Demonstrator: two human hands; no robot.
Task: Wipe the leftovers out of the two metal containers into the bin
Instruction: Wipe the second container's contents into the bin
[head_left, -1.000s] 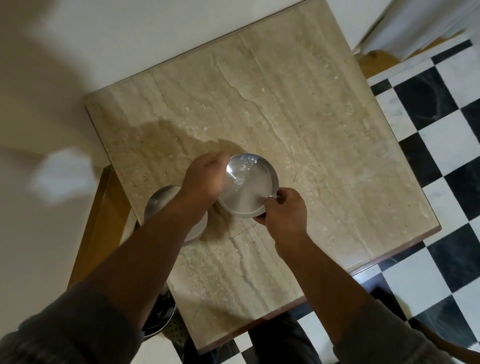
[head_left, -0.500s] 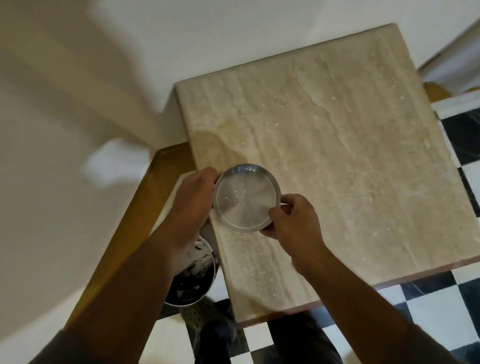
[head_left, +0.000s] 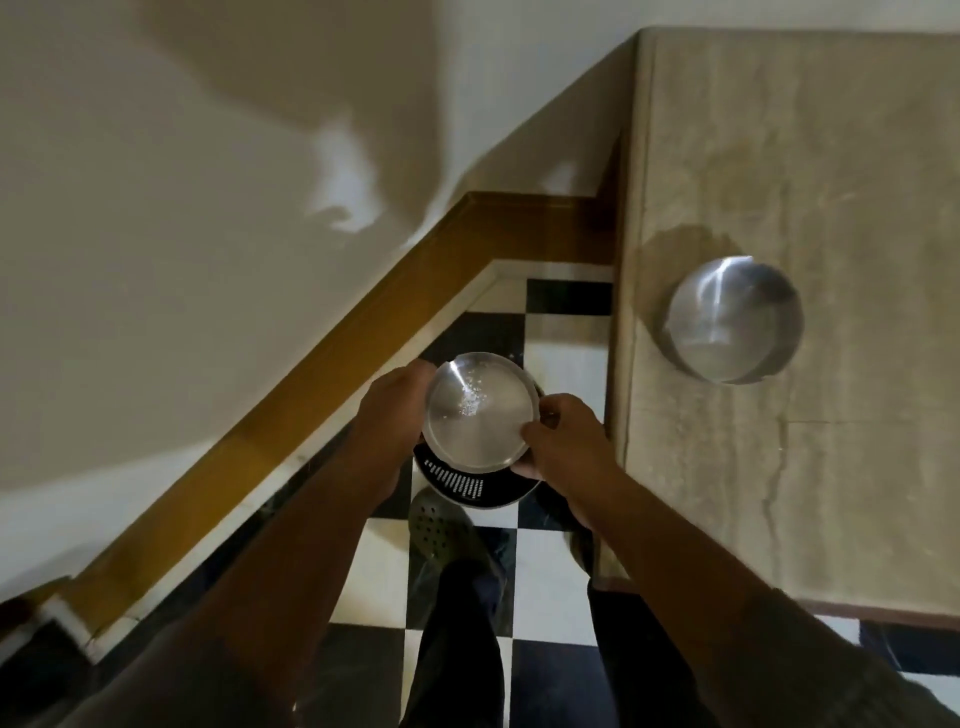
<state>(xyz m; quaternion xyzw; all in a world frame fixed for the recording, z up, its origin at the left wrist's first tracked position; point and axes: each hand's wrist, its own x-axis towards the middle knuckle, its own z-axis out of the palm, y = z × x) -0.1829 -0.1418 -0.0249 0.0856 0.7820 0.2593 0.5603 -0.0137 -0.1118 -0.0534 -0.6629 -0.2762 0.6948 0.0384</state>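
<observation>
— So how many metal containers do you count?

— Two. One shallow metal container (head_left: 480, 410) is held up over the bin (head_left: 480, 491), and a second metal container (head_left: 733, 321) sits alone on the marble worktop (head_left: 841, 467), well apart from the bin, to its right and further back.

— And the hands?

— Two bare hands, both on the held one. The left hand (head_left: 395, 410) has its grip closed on the rim on the side away from the worktop; the right hand (head_left: 563, 441) has its grip closed on the rim nearest the worktop, thumb over the edge. Neither touches the bin.

— Anything inside the held container?

— A small scatter of pale crumbs near its middle. Too fine to count. Its open side faces up, with at most a slight tilt.

— Just one bin?

— One. Dark, with a patch of pale slots on its inner wall. It stands on the black-and-white checked floor (head_left: 550, 582), just beside the worktop's edge and directly under the held container, which hides most of its mouth.

— What else is around the bin?

— One perforated shoe (head_left: 441, 530) just on the near side of it, with a dark trouser leg above. A wooden skirting board (head_left: 332, 358) runs along the wall on the bin's far side from the worktop.
</observation>
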